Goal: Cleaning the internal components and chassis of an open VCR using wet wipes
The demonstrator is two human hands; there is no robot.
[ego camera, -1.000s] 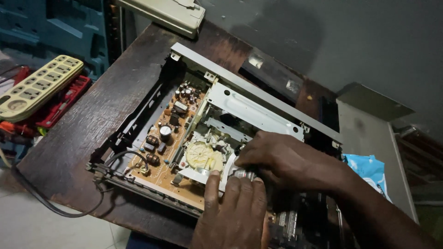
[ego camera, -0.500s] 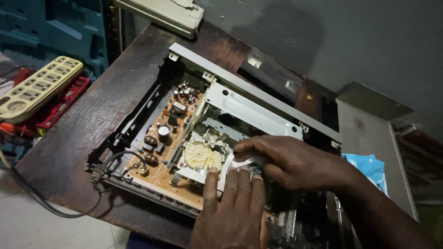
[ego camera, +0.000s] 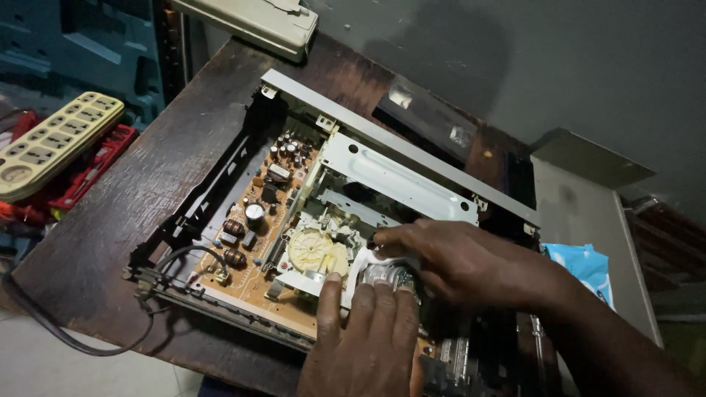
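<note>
- While both hands work inside an opened video recorder, the left hand lies flat with fingers stretched forward, its fingertips pressing on the edge of a white ribbon cable and the shiny metal drum beneath; it grips nothing.
- Just beyond it, the right hand curls over the same drum, fingertips touching the ribbon cable; whether it pinches the cable cannot be told.
- Left of the fingertips sits a cream round gear, and farther left a tan circuit board with capacitors and coils.
- Beyond the right hand a white metal bracket spans the chassis, with a grey front rail behind it.
- Under everything is a dark, worn wooden tabletop; a black cord hangs off its near left edge.
- Far left of the hands, off the tabletop, lie a cream power strip and a red tool case.
- Behind the recorder is a plain grey wall; right of the right arm stands a pale cabinet with a blue packet on it.
- At the far tabletop edge rests a beige casing.
</note>
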